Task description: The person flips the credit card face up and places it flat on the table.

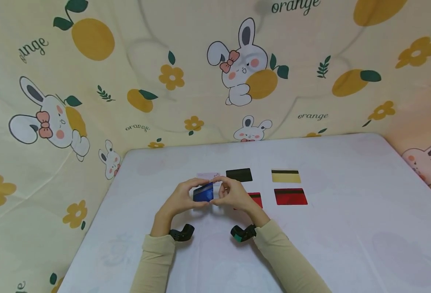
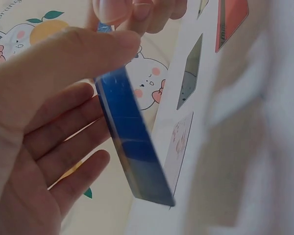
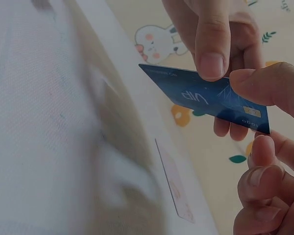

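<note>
The white surface [image 1: 351, 203] shows its far edge against the patterned cloth [image 1: 201, 81], with side edges running down left and right. The cards lie toward that far edge; the surface reaches well past them on the right, and also spreads between the forearms.

The blue card [image 1: 203, 192] is between both hands, tilted and raised off the surface. The left hand [image 1: 183, 198] has its grip spread about the card's width, thumb on one long edge and fingers at the other; its remaining fingers reach out loosely. The right hand [image 1: 239, 196] grips the chip end the same way, thumb and forefinger spanning the short side, its other fingers curled. The hands nearly meet at that end.

Just beyond them lies a pale card [image 1: 209, 175], partly covered by the fingers, with a black card [image 1: 239, 175] to its right. A red card [image 1: 256, 198] sits half hidden behind the right hand. Farther right, a gold card [image 1: 286, 176] lies beyond a second red card [image 1: 290, 197], a narrow gap between.
</note>
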{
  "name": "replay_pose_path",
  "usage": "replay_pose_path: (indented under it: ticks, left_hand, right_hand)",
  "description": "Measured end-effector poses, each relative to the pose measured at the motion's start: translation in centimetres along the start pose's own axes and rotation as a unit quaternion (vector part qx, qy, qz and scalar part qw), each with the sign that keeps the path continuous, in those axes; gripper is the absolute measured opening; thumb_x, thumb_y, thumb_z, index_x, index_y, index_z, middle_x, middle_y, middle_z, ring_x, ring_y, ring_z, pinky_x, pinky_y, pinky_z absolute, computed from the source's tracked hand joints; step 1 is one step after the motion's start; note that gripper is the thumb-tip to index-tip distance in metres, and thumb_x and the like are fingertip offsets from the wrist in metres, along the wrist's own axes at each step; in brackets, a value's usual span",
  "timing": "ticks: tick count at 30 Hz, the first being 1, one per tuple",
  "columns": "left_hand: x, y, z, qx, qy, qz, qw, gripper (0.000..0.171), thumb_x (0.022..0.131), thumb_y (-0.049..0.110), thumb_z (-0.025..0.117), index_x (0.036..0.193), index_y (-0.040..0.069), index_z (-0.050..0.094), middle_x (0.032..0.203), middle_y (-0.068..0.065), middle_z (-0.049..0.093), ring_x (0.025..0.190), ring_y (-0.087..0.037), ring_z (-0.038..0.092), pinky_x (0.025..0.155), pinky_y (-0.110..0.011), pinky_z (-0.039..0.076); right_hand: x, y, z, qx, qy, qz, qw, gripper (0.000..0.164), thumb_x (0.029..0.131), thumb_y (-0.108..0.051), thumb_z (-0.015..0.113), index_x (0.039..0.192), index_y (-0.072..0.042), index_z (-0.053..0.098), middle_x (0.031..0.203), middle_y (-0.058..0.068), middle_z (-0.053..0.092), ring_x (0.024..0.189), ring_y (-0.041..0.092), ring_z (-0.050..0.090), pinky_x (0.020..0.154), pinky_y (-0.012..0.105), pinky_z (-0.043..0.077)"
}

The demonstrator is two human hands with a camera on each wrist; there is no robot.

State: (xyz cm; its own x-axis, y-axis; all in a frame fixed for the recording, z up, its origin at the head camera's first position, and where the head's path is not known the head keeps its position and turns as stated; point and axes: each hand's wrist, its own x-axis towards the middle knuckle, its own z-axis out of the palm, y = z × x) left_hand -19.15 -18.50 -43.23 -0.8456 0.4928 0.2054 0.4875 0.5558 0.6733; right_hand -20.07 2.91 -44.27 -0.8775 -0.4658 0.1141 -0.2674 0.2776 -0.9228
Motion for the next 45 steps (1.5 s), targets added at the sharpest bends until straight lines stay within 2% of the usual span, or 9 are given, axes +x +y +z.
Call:
replay_pose_path:
  ticks: [11, 15, 19, 24, 28, 38, 45]
  left_hand:
    - [-0.1, 0.0, -0.1, 0.005, 0.008, 0.010, 0.9999, 0.058, 0.072, 0.007, 0.083, 0.126, 0.003, 0.062, 0.127, -0.015, 0.065, 0.123, -0.033, 0.058, 0.103, -0.048, 0.046]
    - [-0.1, 0.0, -0.2, 0.005, 0.010, 0.013, 0.9999, 0.058, 0.073, 0.008, 0.082, 0.127, 0.003, 0.061, 0.128, -0.015, 0.065, 0.122, -0.033, 0.059, 0.103, -0.048, 0.047]
    - [-0.2, 0.1, -0.3, -0.002, 0.016, 0.013, 0.9998, 0.058, 0.073, 0.010, 0.082, 0.127, 0.002, 0.061, 0.128, -0.016, 0.065, 0.121, -0.033, 0.059, 0.102, -0.049, 0.047]
    - [-0.2, 0.2, -0.5, -0.019, 0.024, 0.013, 0.9994, 0.057, 0.073, 0.010, 0.082, 0.126, 0.001, 0.062, 0.127, -0.018, 0.064, 0.120, -0.035, 0.060, 0.101, -0.049, 0.047]
    - [-0.2, 0.2, -0.5, -0.040, 0.026, 0.008, 0.9988, 0.056, 0.073, 0.008, 0.082, 0.125, 0.000, 0.061, 0.128, -0.019, 0.064, 0.121, -0.035, 0.059, 0.102, -0.049, 0.047]
    - [-0.3, 0.4, -0.7, -0.093, 0.027, -0.006, 0.9952, 0.058, 0.074, 0.006, 0.081, 0.127, 0.002, 0.060, 0.130, -0.017, 0.061, 0.121, -0.033, 0.060, 0.105, -0.046, 0.045]
    - [-0.2, 0.7, -0.9, -0.115, 0.031, -0.005, 0.9929, 0.059, 0.075, 0.005, 0.080, 0.129, 0.000, 0.057, 0.131, -0.019, 0.060, 0.122, -0.035, 0.059, 0.106, -0.045, 0.044]
  right_hand:
    - [0.0, 0.1, -0.1, 0.018, -0.005, -0.006, 1.000, 0.058, 0.072, -0.009, 0.082, 0.124, -0.001, 0.058, 0.068, 0.005, 0.057, 0.057, 0.006, 0.046, 0.053, 0.019, 0.038]
    - [-0.1, 0.2, -0.1, 0.040, -0.012, -0.015, 0.999, 0.059, 0.073, -0.007, 0.080, 0.126, 0.000, 0.056, 0.076, 0.016, 0.060, 0.064, 0.006, 0.050, 0.062, 0.021, 0.043]
    - [-0.1, 0.5, -0.2, 0.045, -0.010, -0.014, 0.999, 0.060, 0.073, -0.008, 0.081, 0.128, -0.003, 0.056, 0.090, 0.023, 0.063, 0.076, 0.013, 0.055, 0.073, 0.026, 0.046]
    - [0.0, 0.9, -0.4, 0.048, -0.015, -0.014, 0.999, 0.062, 0.074, -0.011, 0.081, 0.130, -0.002, 0.055, 0.104, 0.022, 0.064, 0.092, 0.027, 0.060, 0.078, 0.030, 0.048]
    - [0.0, 1.0, -0.6, 0.059, -0.025, -0.008, 0.998, 0.064, 0.075, -0.012, 0.081, 0.132, -0.002, 0.054, 0.110, 0.022, 0.064, 0.098, 0.034, 0.061, 0.078, 0.031, 0.051]
    - [0.1, 1.4, -0.4, 0.083, -0.035, 0.001, 0.996, 0.064, 0.076, -0.012, 0.080, 0.132, 0.002, 0.052, 0.116, 0.025, 0.063, 0.099, 0.036, 0.062, 0.084, 0.033, 0.050]
    - [0.2, 1.6, 0.1, 0.096, -0.041, 0.015, 0.994, 0.063, 0.077, -0.011, 0.079, 0.133, 0.001, 0.052, 0.119, 0.025, 0.063, 0.101, 0.037, 0.061, 0.080, 0.029, 0.049]
